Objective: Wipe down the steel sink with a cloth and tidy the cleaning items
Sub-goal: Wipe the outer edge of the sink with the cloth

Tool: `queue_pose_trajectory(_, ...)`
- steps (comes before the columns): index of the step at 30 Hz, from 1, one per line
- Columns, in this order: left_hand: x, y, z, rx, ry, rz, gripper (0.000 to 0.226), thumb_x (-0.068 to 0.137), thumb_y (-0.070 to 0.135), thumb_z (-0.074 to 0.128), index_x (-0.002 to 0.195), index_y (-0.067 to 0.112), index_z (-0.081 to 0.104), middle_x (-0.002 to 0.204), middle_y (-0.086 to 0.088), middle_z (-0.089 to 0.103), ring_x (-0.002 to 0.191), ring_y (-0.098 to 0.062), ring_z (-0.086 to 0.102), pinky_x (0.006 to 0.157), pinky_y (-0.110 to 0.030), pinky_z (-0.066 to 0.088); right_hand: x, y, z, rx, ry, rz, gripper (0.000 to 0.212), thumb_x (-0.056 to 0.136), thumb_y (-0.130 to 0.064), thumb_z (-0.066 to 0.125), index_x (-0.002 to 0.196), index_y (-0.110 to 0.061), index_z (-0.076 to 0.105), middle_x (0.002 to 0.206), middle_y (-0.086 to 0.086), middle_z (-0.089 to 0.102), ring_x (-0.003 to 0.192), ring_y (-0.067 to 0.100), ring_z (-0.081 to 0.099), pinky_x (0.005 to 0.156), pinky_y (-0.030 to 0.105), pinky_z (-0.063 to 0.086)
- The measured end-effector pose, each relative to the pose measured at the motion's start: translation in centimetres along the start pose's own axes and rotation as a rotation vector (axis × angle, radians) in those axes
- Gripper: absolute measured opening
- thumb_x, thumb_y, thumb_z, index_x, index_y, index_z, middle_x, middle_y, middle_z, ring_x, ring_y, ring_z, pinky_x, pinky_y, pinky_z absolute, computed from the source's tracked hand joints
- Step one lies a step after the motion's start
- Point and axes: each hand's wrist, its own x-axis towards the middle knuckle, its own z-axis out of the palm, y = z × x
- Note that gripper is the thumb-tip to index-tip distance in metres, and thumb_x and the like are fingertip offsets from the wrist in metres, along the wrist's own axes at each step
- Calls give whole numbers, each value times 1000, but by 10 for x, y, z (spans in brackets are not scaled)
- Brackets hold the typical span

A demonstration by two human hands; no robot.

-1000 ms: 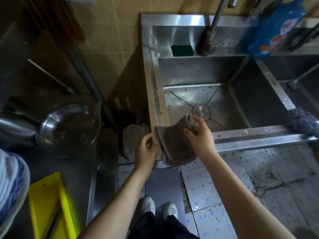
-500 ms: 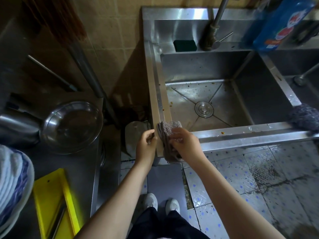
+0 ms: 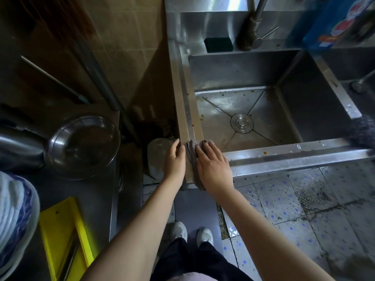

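A steel sink (image 3: 288, 153) with a round drain (image 3: 241, 122) and food specks on its floor fills the upper right. A grey-brown cloth (image 3: 192, 157) is folded over the sink's front left corner and hangs down the outside. My right hand (image 3: 212, 169) lies flat on the cloth, pressing it to the rim. My left hand (image 3: 175, 161) rests against the corner's outer side, fingers touching the cloth's left edge. A dark green sponge (image 3: 218, 44) sits on the back ledge beside the tap (image 3: 250, 29). A blue detergent bottle (image 3: 332, 23) stands at the back right.
A grey scouring pad (image 3: 363, 130) lies on the rim at the right edge. A steel bowl (image 3: 83, 147) and a yellow tray (image 3: 65, 236) sit on the counter to the left. A pale container (image 3: 157, 157) stands on the floor below the corner. My shoes (image 3: 192, 233) are on wet tiles.
The cloth went from being held spread above the corner to lying folded on the rim. My right hand flattened on top of it. The view moved closer to the sink.
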Motion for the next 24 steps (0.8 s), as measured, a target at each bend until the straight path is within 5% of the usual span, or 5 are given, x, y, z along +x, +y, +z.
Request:
queue_pose_trajectory(6, 19, -2, 6, 49, 5, -3, 41, 100, 28, 29, 140, 21, 34, 144, -5, 39, 129, -22, 39, 93, -25, 30, 3, -1, 5, -9, -12, -11, 49, 99, -43, 33, 143, -23, 34, 154, 3, 24, 145, 18, 11, 115, 31, 11)
queue_pose_trajectory(15, 25, -2, 21, 60, 85, 31, 42, 100, 23, 28, 141, 14, 31, 143, -12, 40, 128, -26, 41, 99, -28, 33, 7, -6, 8, 36, 161, 25, 37, 88, -27, 60, 123, -13, 61, 133, 14, 55, 127, 31, 47, 103, 46, 38)
queue_pose_trajectory(24, 25, -4, 22, 75, 119, 48, 42, 100, 21, 27, 140, 10, 33, 142, -13, 42, 128, -26, 41, 87, -12, 27, 17, -3, 11, 48, 42, 26, 43, 99, -33, 38, 141, -22, 40, 151, 4, 32, 142, 21, 21, 114, 34, 17)
